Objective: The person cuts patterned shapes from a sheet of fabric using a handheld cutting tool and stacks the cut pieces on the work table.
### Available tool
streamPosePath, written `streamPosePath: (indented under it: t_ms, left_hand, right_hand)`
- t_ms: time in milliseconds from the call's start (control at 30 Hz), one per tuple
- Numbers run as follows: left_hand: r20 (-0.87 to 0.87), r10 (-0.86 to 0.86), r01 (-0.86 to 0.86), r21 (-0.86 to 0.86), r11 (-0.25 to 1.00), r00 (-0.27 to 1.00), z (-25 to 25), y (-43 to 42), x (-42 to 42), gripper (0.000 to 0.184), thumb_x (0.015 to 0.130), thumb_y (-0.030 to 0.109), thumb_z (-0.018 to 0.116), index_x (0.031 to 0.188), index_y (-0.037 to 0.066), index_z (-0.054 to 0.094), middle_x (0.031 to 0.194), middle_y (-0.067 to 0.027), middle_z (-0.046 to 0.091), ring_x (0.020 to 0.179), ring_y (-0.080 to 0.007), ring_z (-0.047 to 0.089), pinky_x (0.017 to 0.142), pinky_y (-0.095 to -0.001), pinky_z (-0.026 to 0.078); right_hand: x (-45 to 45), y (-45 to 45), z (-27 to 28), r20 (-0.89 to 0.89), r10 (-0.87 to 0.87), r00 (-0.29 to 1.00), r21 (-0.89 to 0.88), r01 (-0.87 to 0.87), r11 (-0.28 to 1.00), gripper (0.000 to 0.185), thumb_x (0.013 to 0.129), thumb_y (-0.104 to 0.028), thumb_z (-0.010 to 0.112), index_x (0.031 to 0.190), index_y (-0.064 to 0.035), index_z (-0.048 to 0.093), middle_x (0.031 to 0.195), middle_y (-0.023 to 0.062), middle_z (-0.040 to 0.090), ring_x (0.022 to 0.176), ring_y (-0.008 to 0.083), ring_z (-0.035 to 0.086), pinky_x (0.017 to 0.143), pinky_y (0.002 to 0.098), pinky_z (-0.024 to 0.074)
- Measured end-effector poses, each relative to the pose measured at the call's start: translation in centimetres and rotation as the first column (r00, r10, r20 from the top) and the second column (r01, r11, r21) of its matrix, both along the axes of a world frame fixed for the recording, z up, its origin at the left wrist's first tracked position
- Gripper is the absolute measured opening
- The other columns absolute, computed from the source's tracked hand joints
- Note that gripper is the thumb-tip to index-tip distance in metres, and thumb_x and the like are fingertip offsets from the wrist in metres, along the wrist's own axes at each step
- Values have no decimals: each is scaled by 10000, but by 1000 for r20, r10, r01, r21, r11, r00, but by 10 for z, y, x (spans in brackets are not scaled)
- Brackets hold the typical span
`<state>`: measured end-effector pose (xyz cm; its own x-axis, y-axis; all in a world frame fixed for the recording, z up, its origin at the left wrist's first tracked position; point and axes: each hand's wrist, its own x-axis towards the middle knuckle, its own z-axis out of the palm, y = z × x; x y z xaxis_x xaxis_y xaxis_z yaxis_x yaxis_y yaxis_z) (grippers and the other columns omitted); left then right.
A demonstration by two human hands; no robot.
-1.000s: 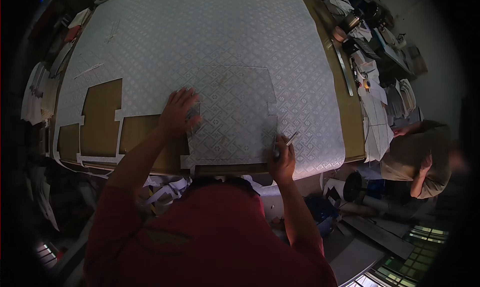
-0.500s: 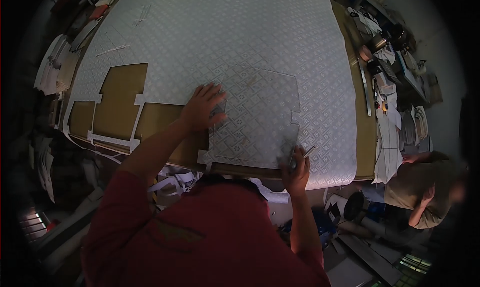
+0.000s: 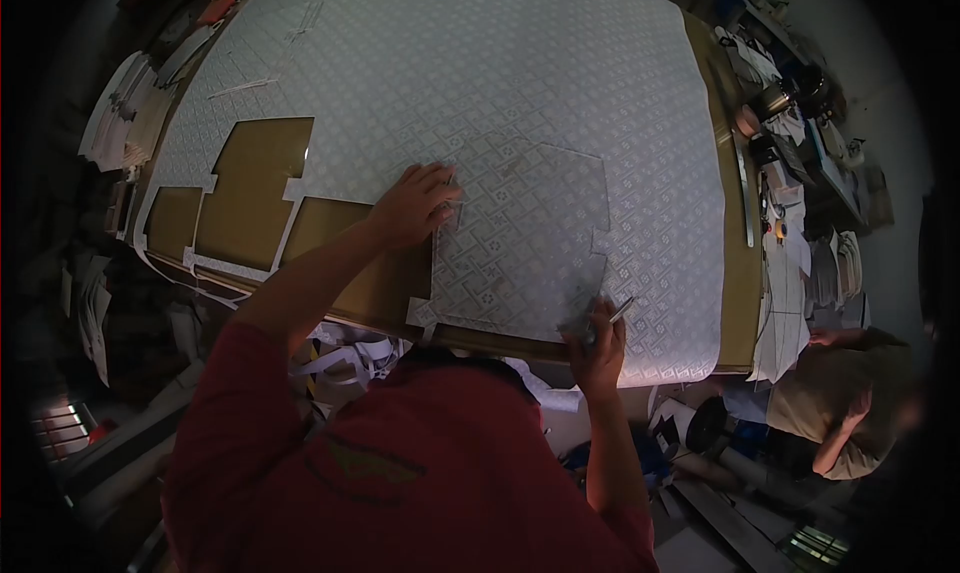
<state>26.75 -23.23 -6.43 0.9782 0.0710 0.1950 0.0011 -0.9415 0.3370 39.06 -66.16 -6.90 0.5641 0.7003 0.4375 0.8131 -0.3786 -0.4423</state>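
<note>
A clear sheet template with a notched outline lies on pale patterned sheet material spread over the table. My left hand rests at the template's left edge, palm down, its fingers somewhat bent and the thumb apart from them. My right hand is closed around a slim, light-coloured pen-like tool by the template's lower right corner. The tool's working end is hidden by the fingers. Left of the template, shaped openings in the sheet show the brown tabletop.
Stacked paper-like pieces stand at the table's left. Along the right edge lie a metal ruler, a metal cup and white pattern sheets. Another person is at the lower right. White strips hang below the front edge.
My left hand's fingers have gone from spread to more bent and closer together at the template's edge. My right hand stays by the lower right corner. The whole view has shifted slightly.
</note>
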Motion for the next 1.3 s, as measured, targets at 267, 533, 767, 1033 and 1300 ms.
streamPosePath:
  t_ms: [267, 533, 767, 1033, 1300]
  left_hand:
    - [12, 14, -14, -2, 1000, 1000, 12, 2, -1, 708, 940, 556, 683, 1466, 101, 552, 1610, -198, 444, 1532, -390, 348, 1277, -546, 226]
    - [-8, 1, -1, 28, 1000, 1000, 5, 2, -7, 931, 861, 694, 699, 1542, 94, 487, 1631, -210, 409, 1545, -393, 323, 1285, -548, 205]
    - [2, -20, 20, 6, 1000, 1000, 4, 3, -10, 997, 818, 750, 700, 1530, 79, 503, 1634, -216, 404, 1545, -394, 322, 1287, -558, 199]
    - [38, -40, 42, -50, 998, 998, 1, 4, -10, 943, 823, 657, 763, 1511, 61, 517, 1634, -231, 397, 1544, -402, 326, 1280, -565, 202]
    - [76, -39, 40, -13, 999, 996, -1, 5, -10, 926, 825, 628, 778, 1497, 44, 524, 1622, -235, 407, 1520, -406, 358, 1262, -583, 228]
  right_hand:
    - [-6, -3, -3, -44, -24, 999, -14, 23, 1000, 557, 767, -169, 893, 1196, -45, 560, 1385, 262, 645, 1304, 510, 572, 1119, 591, 425]
    - [-4, -1, 0, -29, 2, 1000, -20, -3, 1000, 534, 780, -155, 879, 1191, -43, 557, 1401, 261, 635, 1303, 514, 565, 1103, 589, 437]
    - [-10, 5, 3, -70, -5, 998, -14, 4, 1000, 527, 805, -161, 865, 1206, -38, 546, 1423, 266, 613, 1306, 521, 549, 1107, 595, 431]
    - [-15, 10, 11, -53, -55, 997, -94, 49, 994, 529, 830, -213, 859, 1213, -28, 544, 1431, 263, 608, 1312, 524, 544, 1110, 582, 433]
    - [-16, 9, 2, -100, -86, 991, -62, 80, 995, 574, 798, -159, 880, 1242, -58, 531, 1455, 243, 603, 1304, 530, 548, 1084, 572, 465]
